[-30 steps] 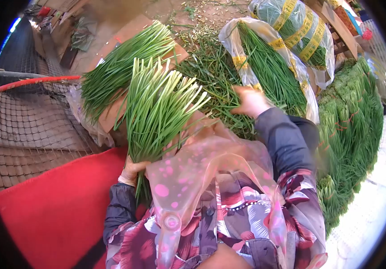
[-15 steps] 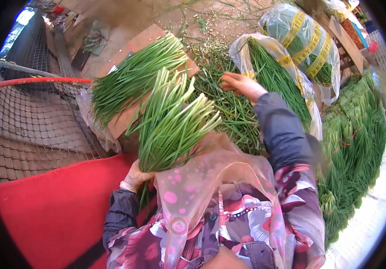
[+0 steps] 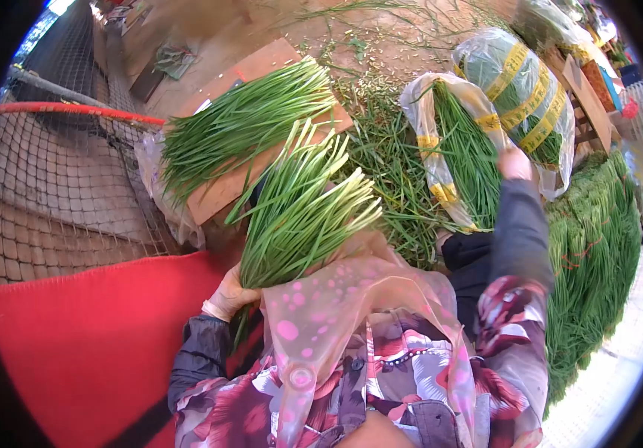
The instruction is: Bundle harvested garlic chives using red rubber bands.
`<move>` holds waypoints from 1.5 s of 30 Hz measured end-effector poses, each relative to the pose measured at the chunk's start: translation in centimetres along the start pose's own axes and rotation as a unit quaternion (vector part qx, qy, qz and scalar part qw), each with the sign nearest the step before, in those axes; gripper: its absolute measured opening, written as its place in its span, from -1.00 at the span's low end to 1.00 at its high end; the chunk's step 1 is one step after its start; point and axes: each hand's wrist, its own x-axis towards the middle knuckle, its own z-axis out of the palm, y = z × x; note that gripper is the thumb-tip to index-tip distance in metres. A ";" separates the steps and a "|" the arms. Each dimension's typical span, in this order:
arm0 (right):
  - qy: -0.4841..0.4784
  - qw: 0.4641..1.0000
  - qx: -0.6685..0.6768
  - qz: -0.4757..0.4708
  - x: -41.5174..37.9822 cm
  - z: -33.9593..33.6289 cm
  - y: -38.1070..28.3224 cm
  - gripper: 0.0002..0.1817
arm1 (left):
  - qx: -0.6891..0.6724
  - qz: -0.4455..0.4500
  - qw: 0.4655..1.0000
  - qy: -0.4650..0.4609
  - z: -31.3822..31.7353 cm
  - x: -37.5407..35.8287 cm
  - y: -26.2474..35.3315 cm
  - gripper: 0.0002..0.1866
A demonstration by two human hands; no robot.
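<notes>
Across my lap in the head view, a bunch of green stalks (image 3: 306,224) rises from my left hand (image 3: 233,293), whose fingers are closed around its narrow, leafy end. From that grasp the bunch runs forward and to my right, its long axis slanting away from my body, so the pale stalk ends lie far from the holding fingers and point toward a litter of loose leaves (image 3: 396,153). My left hand is plainly the nearer one; my right hand (image 3: 516,163) is well apart, out to the right beside an open clear plastic bag (image 3: 415,98) filled with long greens (image 3: 471,160). It is blurred and small there, and I cannot tell whether its fingers grasp anything or are loose. The bunch itself looks fresh and slender, full green low down and paling to a yellowish white at the far ends, which spread and part into two uneven clumps. Just beyond it, a second bunch (image 3: 254,119) lies across a piece of cardboard (image 3: 213,201), its paler ends also turned to the right. Close by the held bunch is my see-through apron (image 3: 321,299) with pink spots. Past the open bag lies a wrapped bundle (image 3: 512,89) banded with yellow tape, and a large heap of greens (image 3: 590,276) fills my far right.
</notes>
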 end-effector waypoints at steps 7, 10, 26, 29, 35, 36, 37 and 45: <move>-0.199 0.873 0.395 -0.206 -15.3 -13.6 -13.0 -0.04 | 0.079 0.064 0.994 -0.030 2.5 -0.2 5.6 -0.28; -0.120 0.729 0.554 -0.383 -17.9 -18.8 -20.2 -0.05 | 0.165 0.006 0.983 -0.085 3.4 -1.0 11.4 -0.25; -0.179 0.829 0.372 -0.376 -24.4 -19.0 -29.4 -0.42 | 0.204 -0.102 0.965 -0.126 4.8 -0.8 14.3 -0.43; -0.180 0.807 0.370 -0.423 -24.2 -17.4 -30.8 -0.51 | 0.258 -0.101 0.951 -0.134 4.6 -0.4 14.4 -0.37; -0.406 0.569 0.661 -0.274 -24.2 -21.1 -26.7 -0.76 | 0.300 -0.081 0.938 -0.150 2.0 0.5 13.0 -0.28; -0.383 0.548 0.682 -0.295 -23.3 -21.5 -24.1 -0.77 | 0.286 -0.031 0.943 -0.170 0.9 0.9 12.1 -0.29; -0.325 0.487 0.719 -0.373 -21.8 -20.6 -21.3 -0.78 | 0.280 -0.037 0.942 -0.181 0.0 1.0 12.2 -0.30; -0.132 0.693 0.498 -0.505 -18.4 -17.1 -28.8 0.22 | 0.540 0.077 0.819 -0.178 -0.7 2.2 17.6 -0.36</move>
